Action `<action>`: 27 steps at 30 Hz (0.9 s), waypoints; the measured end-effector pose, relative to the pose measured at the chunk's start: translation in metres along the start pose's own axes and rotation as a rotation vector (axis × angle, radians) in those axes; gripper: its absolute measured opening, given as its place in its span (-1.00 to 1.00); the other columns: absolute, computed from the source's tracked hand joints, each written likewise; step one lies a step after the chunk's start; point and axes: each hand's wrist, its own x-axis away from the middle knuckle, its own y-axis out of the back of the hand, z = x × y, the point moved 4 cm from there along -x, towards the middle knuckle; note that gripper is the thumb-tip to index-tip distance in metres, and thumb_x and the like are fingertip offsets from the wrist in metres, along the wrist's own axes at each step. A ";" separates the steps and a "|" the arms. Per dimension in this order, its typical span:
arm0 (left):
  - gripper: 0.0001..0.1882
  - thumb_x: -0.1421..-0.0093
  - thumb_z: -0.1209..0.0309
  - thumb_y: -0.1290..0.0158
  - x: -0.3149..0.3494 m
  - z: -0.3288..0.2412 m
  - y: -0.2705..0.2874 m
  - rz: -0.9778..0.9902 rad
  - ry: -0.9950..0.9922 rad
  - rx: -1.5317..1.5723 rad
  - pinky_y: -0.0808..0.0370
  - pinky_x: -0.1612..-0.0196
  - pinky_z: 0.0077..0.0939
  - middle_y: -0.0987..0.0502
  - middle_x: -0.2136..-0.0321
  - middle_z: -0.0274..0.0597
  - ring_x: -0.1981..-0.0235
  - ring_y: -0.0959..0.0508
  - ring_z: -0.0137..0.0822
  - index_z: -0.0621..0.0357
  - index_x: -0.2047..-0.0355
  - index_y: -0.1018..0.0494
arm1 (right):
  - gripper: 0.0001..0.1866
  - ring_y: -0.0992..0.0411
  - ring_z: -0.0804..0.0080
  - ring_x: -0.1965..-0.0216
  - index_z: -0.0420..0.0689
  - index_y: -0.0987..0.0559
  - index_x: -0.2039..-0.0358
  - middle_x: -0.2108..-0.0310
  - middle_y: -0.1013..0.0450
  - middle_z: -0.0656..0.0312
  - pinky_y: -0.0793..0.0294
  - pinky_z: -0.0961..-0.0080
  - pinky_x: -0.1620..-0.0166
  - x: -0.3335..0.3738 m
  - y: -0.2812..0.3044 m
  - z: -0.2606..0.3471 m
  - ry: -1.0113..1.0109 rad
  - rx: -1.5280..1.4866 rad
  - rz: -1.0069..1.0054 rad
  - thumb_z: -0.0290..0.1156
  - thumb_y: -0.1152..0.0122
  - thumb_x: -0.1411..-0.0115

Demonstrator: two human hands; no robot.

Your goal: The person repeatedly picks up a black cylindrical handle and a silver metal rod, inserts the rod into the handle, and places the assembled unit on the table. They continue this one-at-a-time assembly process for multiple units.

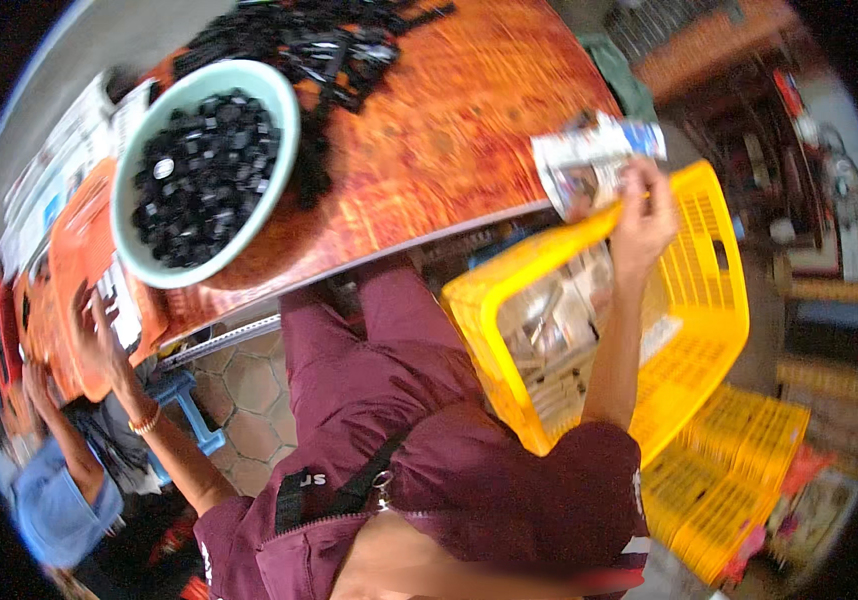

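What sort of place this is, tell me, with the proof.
Likely a small workshop: a bowl full of small black parts, more black pieces heaped on the table, and yellow crates at lower right.

The orange-brown table (449, 130) bears a pale green basin (290, 145) — black pieces (334, 62) heaped just beside it.

The packet (571, 155) is white and blue, the crate (539, 252) yellow, the basin (287, 130) mint-green, the tabletop (439, 150) mottled orange
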 end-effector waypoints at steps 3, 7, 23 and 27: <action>-0.71 -0.27 0.47 0.00 0.029 -0.039 -0.036 0.006 -0.195 0.020 -0.48 0.36 -0.63 -0.54 0.33 -0.14 0.46 -0.50 -0.49 0.37 0.05 -0.40 | -0.79 -0.48 0.48 0.31 -0.24 -0.51 0.18 0.30 -0.49 0.19 -0.49 0.56 0.36 0.017 0.058 -0.061 -0.371 -0.195 -0.210 -0.39 0.03 -0.32; -0.73 -0.25 0.55 0.04 0.075 -0.088 -0.103 0.129 -0.211 0.205 -0.43 0.42 -0.67 -0.52 0.34 -0.16 0.50 -0.46 -0.49 0.37 0.05 -0.40 | -0.76 -0.48 0.46 0.50 -0.20 -0.57 0.32 0.55 -0.49 0.22 -0.44 0.53 0.46 0.101 0.111 -0.185 -0.797 0.032 -0.012 -0.30 -0.04 -0.27; -0.74 -0.17 0.59 -0.05 0.127 -0.118 -0.178 0.511 -0.064 0.289 -0.45 0.47 -0.70 -0.52 0.39 -0.29 0.51 -0.48 -0.55 0.29 0.11 -0.42 | -0.37 -0.38 -0.04 0.05 -0.36 -0.26 -0.09 0.05 -0.38 -0.18 -0.35 0.16 -0.02 0.377 -0.001 -0.300 -1.200 0.305 0.305 -0.23 -0.14 -0.10; -0.78 -0.19 0.52 -0.06 0.139 -0.103 -0.168 0.556 0.046 0.321 -0.40 0.47 -0.73 -0.50 0.46 -0.35 0.54 -0.45 -0.58 0.24 0.13 -0.44 | -0.23 -0.34 0.17 0.07 -0.27 -0.02 -0.26 -0.05 -0.26 -0.02 -0.43 0.16 0.06 0.247 0.044 -0.246 -1.203 -0.253 -0.224 -0.34 -0.19 -0.14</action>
